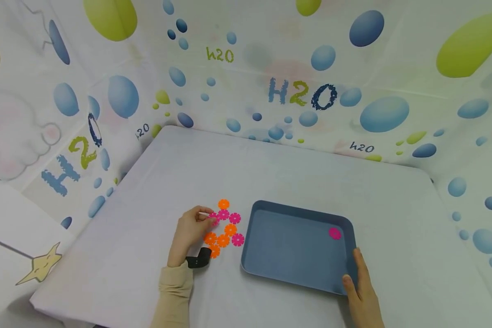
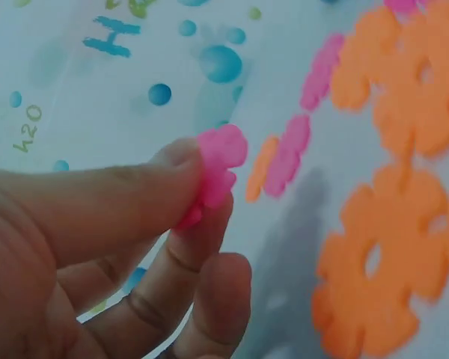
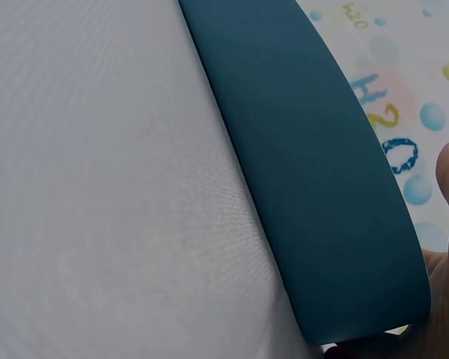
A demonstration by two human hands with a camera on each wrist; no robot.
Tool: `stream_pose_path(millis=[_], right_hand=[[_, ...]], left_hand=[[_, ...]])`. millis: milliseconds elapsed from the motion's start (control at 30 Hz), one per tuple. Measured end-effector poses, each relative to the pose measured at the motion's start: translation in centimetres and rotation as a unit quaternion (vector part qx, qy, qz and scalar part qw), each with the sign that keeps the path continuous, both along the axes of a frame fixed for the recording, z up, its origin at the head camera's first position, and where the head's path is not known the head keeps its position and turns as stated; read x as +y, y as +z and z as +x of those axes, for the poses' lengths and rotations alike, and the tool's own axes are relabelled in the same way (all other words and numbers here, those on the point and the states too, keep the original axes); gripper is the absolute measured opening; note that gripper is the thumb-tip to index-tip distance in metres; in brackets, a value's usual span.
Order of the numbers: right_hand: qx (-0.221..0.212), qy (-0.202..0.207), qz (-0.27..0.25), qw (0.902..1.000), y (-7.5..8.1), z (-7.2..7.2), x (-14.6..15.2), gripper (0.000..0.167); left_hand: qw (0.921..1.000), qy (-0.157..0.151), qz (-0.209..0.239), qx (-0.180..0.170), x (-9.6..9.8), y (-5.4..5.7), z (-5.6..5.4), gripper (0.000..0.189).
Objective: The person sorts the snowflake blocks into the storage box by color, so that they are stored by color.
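L grip [image 1: 193, 228] pinches a pink flower [image 2: 223, 158], approx. 9–10 o'clock from the tray [image 1: 289, 255]; R grip [image 1: 366, 291] holds its 4 o'clock corner. Picking step, I think; next move prob. calls for carrying towards 3 o'clock.

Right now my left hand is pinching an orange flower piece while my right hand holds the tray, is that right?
Not quite: the left wrist view shows that the flower piece pinched by your left hand is pink, not orange. The rest stands: your right hand holds the tray.
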State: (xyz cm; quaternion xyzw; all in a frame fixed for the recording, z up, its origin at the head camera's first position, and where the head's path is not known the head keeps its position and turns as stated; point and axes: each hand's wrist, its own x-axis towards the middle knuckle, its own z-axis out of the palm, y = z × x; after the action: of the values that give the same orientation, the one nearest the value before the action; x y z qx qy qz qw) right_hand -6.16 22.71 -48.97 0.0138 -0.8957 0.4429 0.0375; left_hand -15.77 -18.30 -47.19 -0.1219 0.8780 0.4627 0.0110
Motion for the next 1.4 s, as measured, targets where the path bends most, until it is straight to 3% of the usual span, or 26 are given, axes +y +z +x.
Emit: stream_pose_path(millis=[167, 367, 533, 667, 833, 967, 1133, 1267, 1400], right_hand=[[0.004, -0.003, 0.005, 1.0, -0.1, 0.1, -0.1, 0.065], [0.014, -0.002, 0.012, 0.9998, 0.0, 0.2, -0.2, 0.065], [-0.001, -0.001, -0.003, 1.0, 0.3, 0.1, 0.1, 0.066], [-0.005, -0.003, -0.003, 1.0, 0.3, 0.0, 0.2, 0.066], [0.004, -0.009, 0.004, 0.9999, -0.1, 0.0, 0.1, 0.066], [0.011, -0.015, 0.018, 0.9997, -0.2, -0.1, 0.0, 0.066], [0.002, -0.009, 0.007, 0.9999, 0.0, -0.2, 0.1, 0.067], [0.01, -0.013, 0.013, 0.9998, 0.1, 0.0, 0.1, 0.066], [0.044, -0.011, 0.033, 0.9984, -0.2, 0.1, 0.1, 0.065]], left_hand=[[0.9932, 0.02, 0.112, -0.022, 0.3, 0.8, -0.5, 0.026], [0.9832, 0.019, 0.178, -0.035, 1.3, 2.0, -1.4, 0.031], [0.9786, -0.022, 0.203, -0.025, 3.8, 3.8, -3.0, 0.032], [0.9752, -0.073, 0.208, -0.016, 6.8, 5.4, -4.6, 0.033], [0.9628, -0.137, 0.231, -0.032, 11.0, 6.5, -6.1, 0.032], [0.9576, -0.177, 0.222, -0.049, 14.1, 6.5, -6.8, 0.031], [0.9581, -0.208, 0.187, -0.063, 17.9, 5.6, -7.1, 0.029], [0.9659, -0.216, 0.129, -0.061, 20.4, 4.4, -6.8, 0.022], [0.9767, -0.198, 0.07, -0.045, 22.0, 3.3, -6.4, 0.011]])
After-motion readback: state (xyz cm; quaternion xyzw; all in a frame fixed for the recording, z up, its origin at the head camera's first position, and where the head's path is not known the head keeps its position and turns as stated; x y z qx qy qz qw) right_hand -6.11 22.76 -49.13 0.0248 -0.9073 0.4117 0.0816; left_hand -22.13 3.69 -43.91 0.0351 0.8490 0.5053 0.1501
